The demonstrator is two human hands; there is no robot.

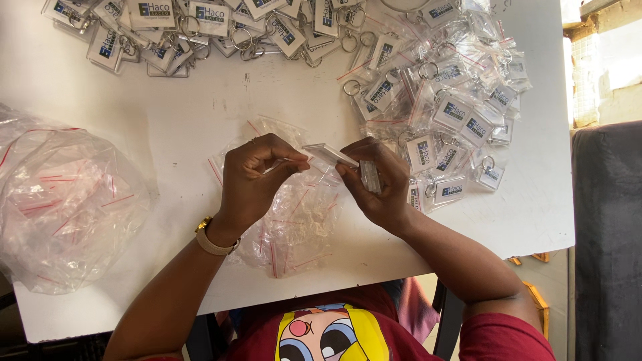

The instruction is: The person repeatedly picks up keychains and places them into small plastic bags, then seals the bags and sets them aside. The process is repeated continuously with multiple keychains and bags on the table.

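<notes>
A clear rectangular keychain tag (329, 154) sits tilted just above the middle of the white desk (174, 120), pinched between both hands. The left hand (257, 177) is curled tight, its fingertips gripping the tag's near end together with the mouth of a small clear bag. The right hand (378, 180) grips the tag's far end with thumb and forefinger, and a second clear piece (370, 177) lies against its palm.

Under the hands, toward 6 o'clock, lies a loose heap of small clear bags with red strips (294, 220). At 2 o'clock from the hands is a pile of tags already in bags (455, 100). At 11 to 12 o'clock, along the far edge, unbagged tags with metal rings (200, 27) lie spread out. At 9 o'clock a large clear sack of small bags (63, 200) rests on the desk's left end. A gold watch (212, 239) sits on the left wrist.
</notes>
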